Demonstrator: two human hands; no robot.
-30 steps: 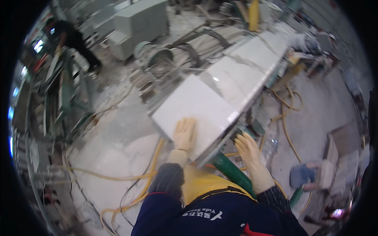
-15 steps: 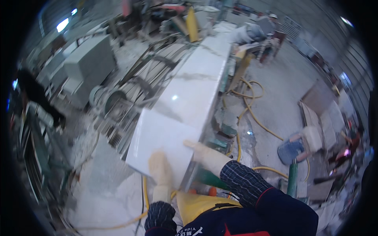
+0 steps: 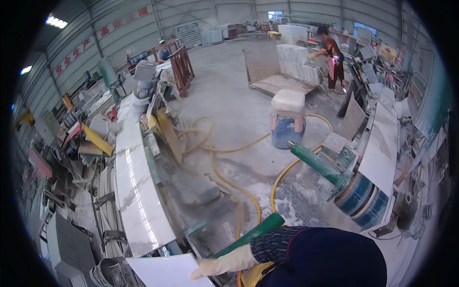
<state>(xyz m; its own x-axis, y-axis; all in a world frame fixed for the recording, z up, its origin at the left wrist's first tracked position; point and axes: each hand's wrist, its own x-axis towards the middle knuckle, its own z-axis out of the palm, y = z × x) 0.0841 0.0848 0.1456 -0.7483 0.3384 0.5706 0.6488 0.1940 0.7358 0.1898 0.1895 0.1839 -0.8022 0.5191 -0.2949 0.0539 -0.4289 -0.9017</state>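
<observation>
At the lower edge of the head view, my right hand (image 3: 224, 265), in a cream glove, grips the right edge of a plain white tile (image 3: 165, 270). Only the far part of this tile shows; the bottom of the picture cuts off the rest. My left hand is out of sight. Just beyond the tile runs a line of white, grey-veined tiles (image 3: 146, 210) on a long machine bed, with a narrow gap between them and the held tile. A green cylinder (image 3: 251, 234) lies beside my right forearm.
Yellow hoses (image 3: 275, 186) loop across the dusty floor. A blue drum (image 3: 287, 131) with a pale padded top stands ahead. To the right is another machine line with veined tiles (image 3: 380, 143). One person (image 3: 332, 60) is beside stacked slabs; another (image 3: 163, 51) is farther left.
The view has swung up and to the right. My left hand, earlier on the white tile, has gone out of view. My right hand stays at the tile's right edge.
</observation>
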